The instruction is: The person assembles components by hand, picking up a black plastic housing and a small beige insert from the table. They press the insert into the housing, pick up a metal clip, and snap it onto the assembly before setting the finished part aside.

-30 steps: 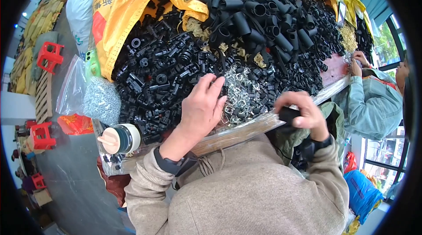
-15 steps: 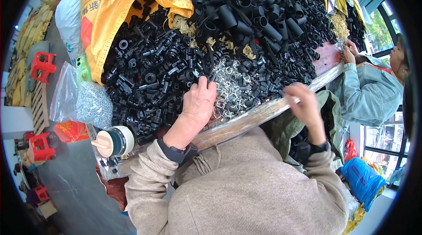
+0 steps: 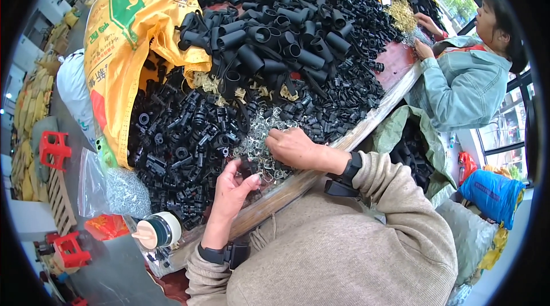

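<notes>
Near the front wooden edge, my left hand (image 3: 230, 192) grips a small black plastic part (image 3: 248, 167) between thumb and fingers. My right hand (image 3: 293, 147) is just to its right, fingers bent and pinched together over a heap of shiny bent metal clips (image 3: 260, 128). Whatever those fingertips hold is hidden. Left of the clips spreads a heap of black plastic fittings (image 3: 183, 140). Smaller black parts (image 3: 344, 97) are heaped to the right, and black tubes with straps (image 3: 275, 37) are piled behind.
A wooden rail (image 3: 275, 196) borders the table front. A lidded cup (image 3: 157, 230) and a bag of screws (image 3: 127, 194) stand left, below a yellow sack (image 3: 123, 37). Beige parts (image 3: 209, 85) lie mid-table. A green sack (image 3: 395, 128) and a co-worker (image 3: 464, 88) are at right.
My right hand has moved left from above the green sack to the metal clips. My left hand has turned and now holds a black part. The whole view has shifted.
</notes>
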`<state>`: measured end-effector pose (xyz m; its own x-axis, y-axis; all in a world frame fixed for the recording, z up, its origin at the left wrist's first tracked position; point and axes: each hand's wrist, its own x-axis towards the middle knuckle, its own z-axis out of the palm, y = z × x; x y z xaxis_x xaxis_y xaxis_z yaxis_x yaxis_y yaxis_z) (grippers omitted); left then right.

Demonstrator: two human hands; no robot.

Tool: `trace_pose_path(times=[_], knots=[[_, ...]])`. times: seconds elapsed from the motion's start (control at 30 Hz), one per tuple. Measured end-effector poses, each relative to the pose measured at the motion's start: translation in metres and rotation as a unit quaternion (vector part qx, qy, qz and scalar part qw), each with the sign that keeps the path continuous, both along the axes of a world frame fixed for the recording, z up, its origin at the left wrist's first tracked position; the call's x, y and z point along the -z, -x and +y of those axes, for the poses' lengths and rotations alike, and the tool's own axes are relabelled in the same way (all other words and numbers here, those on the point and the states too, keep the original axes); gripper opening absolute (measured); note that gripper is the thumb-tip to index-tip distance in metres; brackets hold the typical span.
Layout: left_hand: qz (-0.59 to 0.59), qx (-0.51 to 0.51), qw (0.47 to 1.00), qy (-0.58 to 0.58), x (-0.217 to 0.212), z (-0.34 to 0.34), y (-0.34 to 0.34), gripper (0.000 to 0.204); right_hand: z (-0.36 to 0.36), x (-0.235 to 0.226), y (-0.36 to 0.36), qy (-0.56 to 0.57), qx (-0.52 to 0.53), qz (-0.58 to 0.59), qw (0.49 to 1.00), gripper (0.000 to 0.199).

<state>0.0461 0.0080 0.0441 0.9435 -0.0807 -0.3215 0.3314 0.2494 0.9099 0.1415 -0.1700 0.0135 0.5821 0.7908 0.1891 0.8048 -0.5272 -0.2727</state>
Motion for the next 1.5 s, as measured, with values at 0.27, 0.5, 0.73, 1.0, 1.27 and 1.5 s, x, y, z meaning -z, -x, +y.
trace_pose_path(times=[0.27,0.5,0.73,1.0,1.27,1.5], knots=[[-0.02,0.003,0.997,-0.071,0.014,0.0,0.004,0.01,0.0,-0.005,0.0,0.006,0.005,-0.028,1.0,0.012],[-0.084,0.054,0.959,-0.264,0.016,-0.005,0.004,0.008,0.0,-0.006,0.0,0.056,-0.033,0.006,0.998,0.009],[-0.086,0.045,0.958,-0.269,0.012,-0.007,0.001,0.01,-0.004,-0.007,-0.006,-0.09,0.006,0.116,0.989,0.009],[-0.052,-0.01,0.995,-0.087,0.013,-0.013,-0.003,0.015,-0.008,-0.017,-0.001,-0.257,0.06,0.65,0.713,0.014],[-0.114,-0.013,0.982,-0.153,0.015,-0.016,-0.006,0.014,-0.004,-0.01,0.014,-0.302,0.043,0.769,0.562,0.011],[-0.147,-0.027,0.972,-0.179,0.018,-0.018,-0.007,0.012,-0.001,-0.011,0.015,-0.295,0.058,0.791,0.533,0.012]])
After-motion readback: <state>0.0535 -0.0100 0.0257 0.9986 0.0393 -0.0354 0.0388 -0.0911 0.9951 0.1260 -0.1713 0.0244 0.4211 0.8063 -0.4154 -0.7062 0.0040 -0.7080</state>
